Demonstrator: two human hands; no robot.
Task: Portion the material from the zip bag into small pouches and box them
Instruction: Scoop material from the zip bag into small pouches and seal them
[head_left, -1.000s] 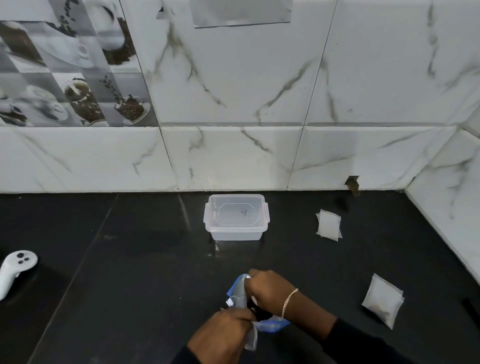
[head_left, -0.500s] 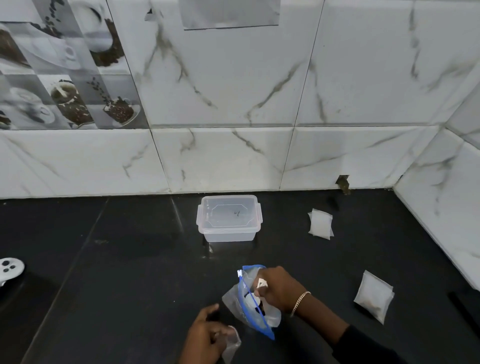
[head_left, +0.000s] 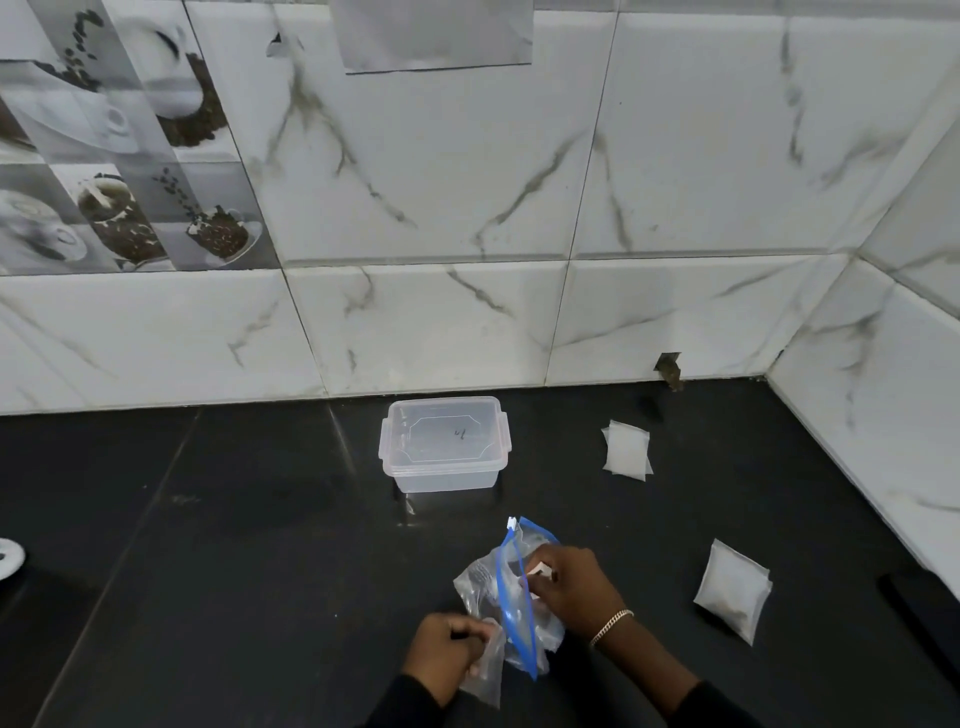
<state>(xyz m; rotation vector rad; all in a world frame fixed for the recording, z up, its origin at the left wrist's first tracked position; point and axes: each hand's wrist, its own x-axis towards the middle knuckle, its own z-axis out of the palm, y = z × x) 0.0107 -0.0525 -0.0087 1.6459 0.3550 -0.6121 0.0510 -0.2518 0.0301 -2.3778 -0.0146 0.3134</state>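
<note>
A clear zip bag (head_left: 511, 597) with a blue zip strip lies open on the black counter near the front. My right hand (head_left: 569, 584) grips its mouth at the right side, fingers partly inside. My left hand (head_left: 449, 652) pinches a small clear empty pouch (head_left: 488, 675) just left of the bag. A clear plastic box (head_left: 444, 444) with its lid on stands behind, close to the wall. Two filled white pouches lie to the right: one (head_left: 626, 449) further back, one (head_left: 732, 590) nearer.
A white controller (head_left: 8, 558) shows at the left edge. A dark object (head_left: 919, 603) lies at the right edge. Marble-tiled walls close the back and the right side of the black counter (head_left: 234, 519).
The hands have come apart: my left hand pulled a small clear pouch away from the zip bag, and my right hand spread the bag's mouth open. The camera shifted slightly.
</note>
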